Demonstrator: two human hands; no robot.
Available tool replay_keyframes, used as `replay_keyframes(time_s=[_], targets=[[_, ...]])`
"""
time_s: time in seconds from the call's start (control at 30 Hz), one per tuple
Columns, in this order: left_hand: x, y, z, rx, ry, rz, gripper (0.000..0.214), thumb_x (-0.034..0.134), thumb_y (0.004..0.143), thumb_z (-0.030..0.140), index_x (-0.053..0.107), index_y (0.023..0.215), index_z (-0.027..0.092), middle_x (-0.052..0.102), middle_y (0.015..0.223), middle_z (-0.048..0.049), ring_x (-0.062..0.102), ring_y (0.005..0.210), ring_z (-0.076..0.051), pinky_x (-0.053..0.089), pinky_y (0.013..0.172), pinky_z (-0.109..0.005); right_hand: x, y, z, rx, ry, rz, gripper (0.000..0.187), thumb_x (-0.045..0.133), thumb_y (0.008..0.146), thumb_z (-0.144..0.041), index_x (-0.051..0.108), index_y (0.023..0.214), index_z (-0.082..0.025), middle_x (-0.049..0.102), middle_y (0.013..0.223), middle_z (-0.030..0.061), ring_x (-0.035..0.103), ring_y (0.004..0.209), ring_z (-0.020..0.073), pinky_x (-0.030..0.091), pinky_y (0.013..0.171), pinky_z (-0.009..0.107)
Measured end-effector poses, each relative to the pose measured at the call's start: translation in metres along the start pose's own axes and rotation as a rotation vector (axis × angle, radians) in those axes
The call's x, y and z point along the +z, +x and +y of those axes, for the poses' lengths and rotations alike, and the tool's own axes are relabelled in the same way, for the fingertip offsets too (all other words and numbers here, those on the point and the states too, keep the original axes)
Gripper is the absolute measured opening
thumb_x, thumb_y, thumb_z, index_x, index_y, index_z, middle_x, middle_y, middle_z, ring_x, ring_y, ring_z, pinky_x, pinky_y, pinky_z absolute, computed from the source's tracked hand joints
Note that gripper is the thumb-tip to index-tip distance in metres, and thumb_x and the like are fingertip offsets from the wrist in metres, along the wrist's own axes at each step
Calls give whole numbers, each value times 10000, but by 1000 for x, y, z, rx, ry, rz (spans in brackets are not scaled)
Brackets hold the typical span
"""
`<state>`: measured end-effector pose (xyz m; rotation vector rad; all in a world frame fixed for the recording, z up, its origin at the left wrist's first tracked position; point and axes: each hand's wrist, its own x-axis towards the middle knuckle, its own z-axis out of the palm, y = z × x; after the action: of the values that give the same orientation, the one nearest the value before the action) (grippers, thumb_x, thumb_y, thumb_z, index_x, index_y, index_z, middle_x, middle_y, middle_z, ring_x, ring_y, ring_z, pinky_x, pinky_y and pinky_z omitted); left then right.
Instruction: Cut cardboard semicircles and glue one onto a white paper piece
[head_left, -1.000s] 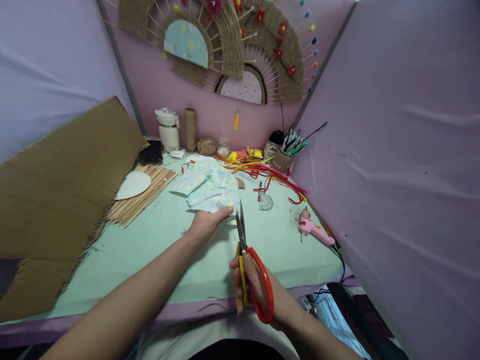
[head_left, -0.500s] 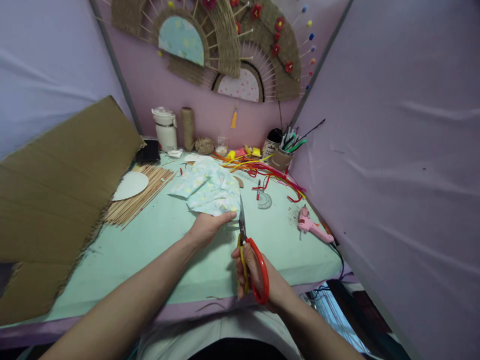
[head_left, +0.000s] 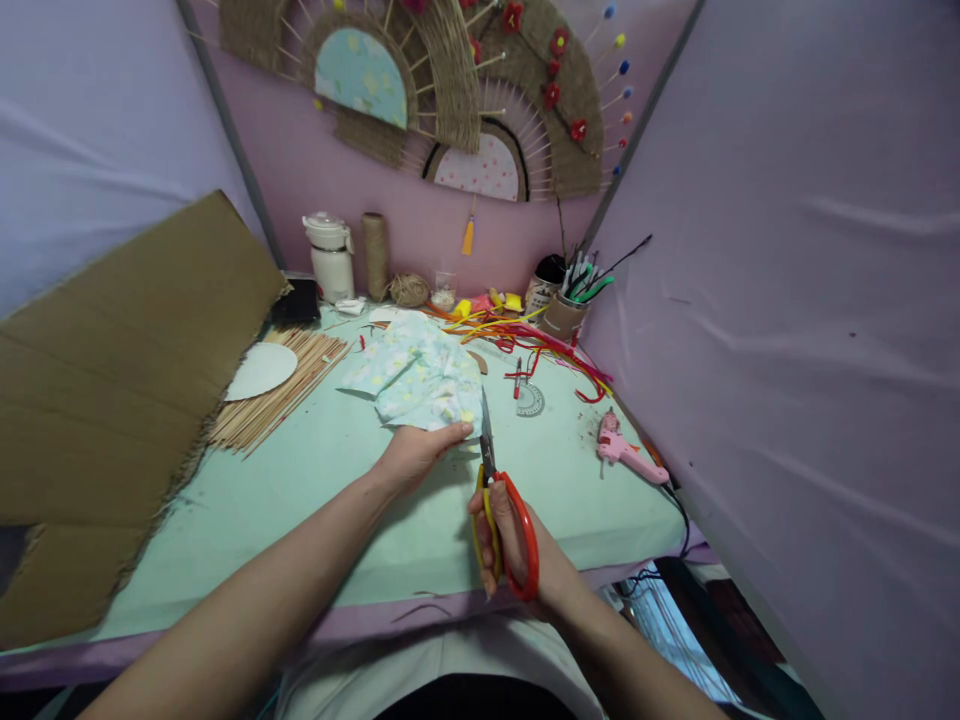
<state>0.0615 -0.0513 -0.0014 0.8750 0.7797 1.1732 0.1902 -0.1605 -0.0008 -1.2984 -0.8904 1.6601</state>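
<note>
A light blue-green floral cloth (head_left: 420, 370) lies crumpled over the middle of the table, its near right edge raised. My left hand (head_left: 420, 450) pinches that edge between thumb and fingers; the fingers beneath are partly hidden. In my right hand (head_left: 506, 535) is a pair of scissors (head_left: 517, 530) with one red and one yellow handle. Their blades point away from me, right at the cloth's right edge, just beside my left thumb. Whether the blades have cloth between them I cannot tell.
Left, a big cardboard sheet (head_left: 135, 380) leans by bamboo sticks (head_left: 277, 400) and a white oval (head_left: 261, 371). Right are a pink glue gun (head_left: 630, 455), a protractor (head_left: 529, 401) and coloured pipe cleaners (head_left: 555, 350). A jug (head_left: 330, 260), twine (head_left: 409, 291) and a pen holder (head_left: 564, 315) stand behind.
The scissors in my right hand have shifted very slightly right, and their handles look a little further apart. My left hand and the cloth have hardly moved.
</note>
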Motion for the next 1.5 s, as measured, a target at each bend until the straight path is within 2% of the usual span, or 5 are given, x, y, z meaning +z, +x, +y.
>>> replay_keyframes(time_s=[0.23, 0.57, 0.77, 1.17, 1.5], targets=[[8, -3, 6, -63, -89, 46, 571, 875, 572, 165, 680, 1108, 200, 743, 1057, -89, 665, 1066, -267, 467, 1007, -423, -4, 6, 9, -44, -21, -5, 646, 450, 766, -838, 472, 942, -216, 397, 513, -101, 373, 358, 78, 395, 302, 194], [14, 5, 1, -366, -488, 62, 234, 781, 742, 252, 679, 933, 162, 708, 795, -13, 646, 653, -135, 527, 560, -242, -6, 8, 26, -44, -153, -6, 606, 407, 825, -799, 493, 979, -220, 380, 503, -107, 407, 328, 87, 371, 299, 193], [17, 7, 0, -209, -443, 139, 305, 717, 700, 1, 673, 962, 150, 718, 821, -11, 659, 698, -138, 557, 628, -264, -4, 10, 31, -41, -162, -16, 599, 413, 824, -797, 483, 971, -220, 381, 511, -107, 415, 334, 85, 375, 303, 191], [17, 0, -4, -58, -274, 146, 404, 831, 642, 179, 665, 1010, 208, 725, 1092, -29, 665, 1005, -189, 533, 842, -309, -5, 11, 35, -38, -50, -5, 580, 437, 827, -782, 479, 971, -221, 387, 524, -100, 414, 355, 85, 339, 318, 185], [15, -1, -9, -54, -230, 104, 556, 852, 632, 220, 645, 1148, 236, 743, 1042, -34, 673, 1023, -202, 524, 885, -325, -7, 6, 27, -90, -140, -57, 566, 396, 861, -765, 481, 1024, -229, 437, 602, -74, 396, 394, 82, 353, 359, 214]])
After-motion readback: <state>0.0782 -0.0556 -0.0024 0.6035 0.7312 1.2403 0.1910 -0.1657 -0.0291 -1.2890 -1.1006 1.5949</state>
